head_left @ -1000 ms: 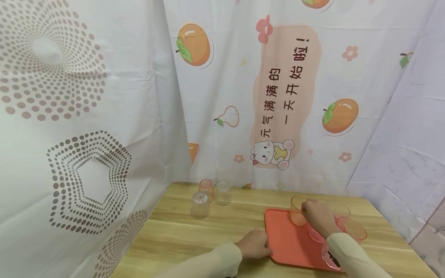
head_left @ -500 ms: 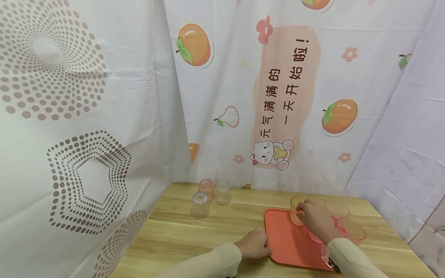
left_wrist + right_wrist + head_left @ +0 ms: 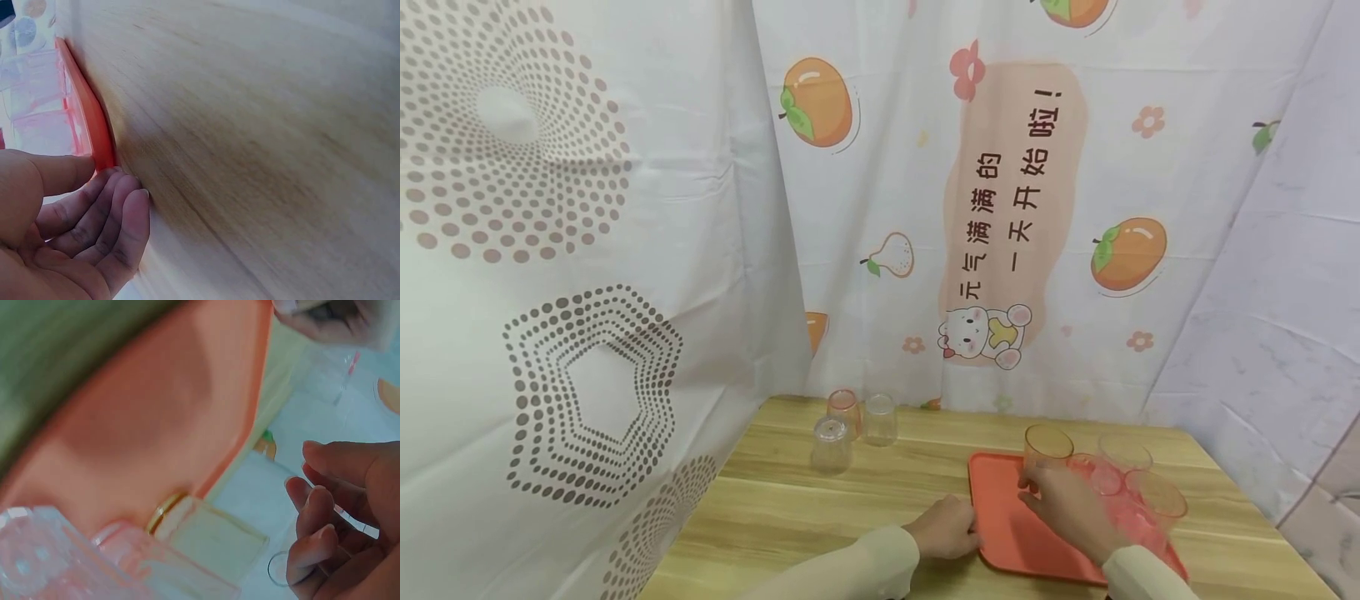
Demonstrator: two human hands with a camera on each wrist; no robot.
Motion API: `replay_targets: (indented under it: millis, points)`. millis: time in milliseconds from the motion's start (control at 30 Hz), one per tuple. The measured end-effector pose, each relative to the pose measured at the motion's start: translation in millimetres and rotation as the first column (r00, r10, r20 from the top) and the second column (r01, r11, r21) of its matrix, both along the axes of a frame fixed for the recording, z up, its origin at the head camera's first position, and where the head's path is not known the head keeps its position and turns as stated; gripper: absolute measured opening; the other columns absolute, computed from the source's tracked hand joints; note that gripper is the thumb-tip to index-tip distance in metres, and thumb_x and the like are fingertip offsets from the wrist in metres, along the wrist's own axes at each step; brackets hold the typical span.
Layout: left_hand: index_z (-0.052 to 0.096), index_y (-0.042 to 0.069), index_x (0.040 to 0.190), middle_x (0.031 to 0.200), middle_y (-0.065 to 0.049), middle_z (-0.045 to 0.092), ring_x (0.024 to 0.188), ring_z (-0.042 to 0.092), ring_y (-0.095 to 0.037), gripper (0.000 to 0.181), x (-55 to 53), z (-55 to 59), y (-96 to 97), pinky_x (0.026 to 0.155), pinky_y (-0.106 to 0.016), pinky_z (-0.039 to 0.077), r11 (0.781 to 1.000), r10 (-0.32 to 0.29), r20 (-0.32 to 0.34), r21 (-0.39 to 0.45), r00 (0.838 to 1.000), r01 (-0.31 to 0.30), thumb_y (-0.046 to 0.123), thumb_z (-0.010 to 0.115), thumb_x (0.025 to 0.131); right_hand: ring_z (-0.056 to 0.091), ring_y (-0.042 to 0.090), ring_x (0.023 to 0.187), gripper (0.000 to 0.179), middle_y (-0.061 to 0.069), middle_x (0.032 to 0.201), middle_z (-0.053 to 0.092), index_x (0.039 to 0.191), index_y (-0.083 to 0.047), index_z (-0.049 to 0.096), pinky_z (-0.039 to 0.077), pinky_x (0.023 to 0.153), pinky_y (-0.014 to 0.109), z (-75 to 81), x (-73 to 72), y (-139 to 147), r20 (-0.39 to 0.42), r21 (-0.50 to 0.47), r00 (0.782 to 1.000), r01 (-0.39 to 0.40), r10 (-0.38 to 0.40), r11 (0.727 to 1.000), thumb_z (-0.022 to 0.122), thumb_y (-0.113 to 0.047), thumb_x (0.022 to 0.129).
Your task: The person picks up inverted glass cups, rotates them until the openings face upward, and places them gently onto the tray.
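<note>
A red tray (image 3: 1006,521) lies on the wooden table. Its left edge is pinched by my left hand (image 3: 946,528), thumb on the rim and fingers loosely curled beneath, as the left wrist view shows. An amber see-through cup (image 3: 1047,443) stands upright at the tray's back left corner. My right hand (image 3: 1069,510) is over the tray just in front of that cup, fingers loosely bent and holding nothing; it hides the cup's lower part. Pink clear cups (image 3: 1138,523) stand on the tray's right side, partly behind the right hand.
At the back right, a colourless cup (image 3: 1124,452) and a pale orange cup (image 3: 1159,492) stand beside the pink ones. Farther left on the table (image 3: 790,508) are a pink cup (image 3: 844,408), a clear cup (image 3: 881,419) and an upside-down clear cup (image 3: 831,446). A printed curtain (image 3: 880,333) hangs behind.
My right hand has let go of the amber cup and drawn back toward me, lower over the tray. The cup stays at the corner; my left hand keeps its grip on the tray edge.
</note>
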State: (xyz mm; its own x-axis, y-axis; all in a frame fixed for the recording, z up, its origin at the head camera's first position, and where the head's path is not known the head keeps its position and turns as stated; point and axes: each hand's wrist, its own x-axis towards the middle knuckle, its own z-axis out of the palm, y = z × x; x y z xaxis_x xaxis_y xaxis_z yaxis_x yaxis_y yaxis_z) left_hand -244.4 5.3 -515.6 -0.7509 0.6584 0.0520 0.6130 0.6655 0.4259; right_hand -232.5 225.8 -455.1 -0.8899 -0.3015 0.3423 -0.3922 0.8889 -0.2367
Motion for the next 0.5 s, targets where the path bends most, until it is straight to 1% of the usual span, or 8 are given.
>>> replay_targets:
  millis: [133, 300, 433, 500]
  points:
    - [0.049, 0.018, 0.057, 0.047, 0.014, 0.036, 0.04, 0.031, 0.001, 0.047, 0.8, 1.2, 0.2, 0.04, -0.017, 0.028, 1.0, 0.008, -0.012, -0.006, 1.0, -0.008, 0.021, 0.073, 0.097, 0.058, 0.006, 0.066, 0.02, -0.013, 0.075, 0.058, 0.08, -0.021, 0.07, 0.049, 0.058, 0.027, -5.7, 10.9, -7, 0.042, -0.001, 0.999, -0.007, 0.007, 1.0, 0.089, -0.014, 0.079]
    - [0.051, 0.016, 0.058, 0.048, 0.013, 0.037, 0.042, 0.032, 0.0, 0.044, 3.7, 5.2, 0.4, 0.041, -0.017, 0.028, 1.0, 0.031, 0.006, -0.002, 1.0, -0.031, 0.02, 0.074, 0.096, 0.053, 0.0, 0.063, 0.02, -0.016, 0.074, 0.058, 0.081, -0.021, 0.07, 0.048, 0.056, 0.026, -14.3, 20.3, -10, 0.092, -0.008, 0.994, -0.065, 0.065, 0.998, 0.088, -0.015, 0.079]
    - [0.051, 0.016, 0.058, 0.05, 0.013, 0.039, 0.042, 0.032, 0.0, 0.044, 4.8, 6.2, 0.5, 0.042, -0.017, 0.028, 0.999, 0.035, 0.019, 0.001, 0.999, -0.035, 0.019, 0.074, 0.096, 0.052, -0.001, 0.065, 0.016, -0.016, 0.075, 0.059, 0.082, -0.02, 0.071, 0.049, 0.057, 0.026, -20.0, 24.8, -11, 0.173, -0.045, 0.978, -0.114, 0.12, 0.993, 0.086, -0.016, 0.082]
    - [0.051, 0.016, 0.058, 0.051, 0.012, 0.039, 0.043, 0.033, 0.0, 0.045, 5.0, 6.5, 0.5, 0.042, -0.017, 0.028, 0.999, 0.036, 0.026, 0.003, 0.999, -0.037, 0.02, 0.074, 0.096, 0.053, 0.0, 0.066, 0.014, -0.015, 0.076, 0.06, 0.082, -0.02, 0.072, 0.05, 0.058, 0.026, -22.7, 26.8, -11, 0.197, -0.054, 0.969, -0.142, 0.15, 0.988, 0.085, -0.016, 0.083]
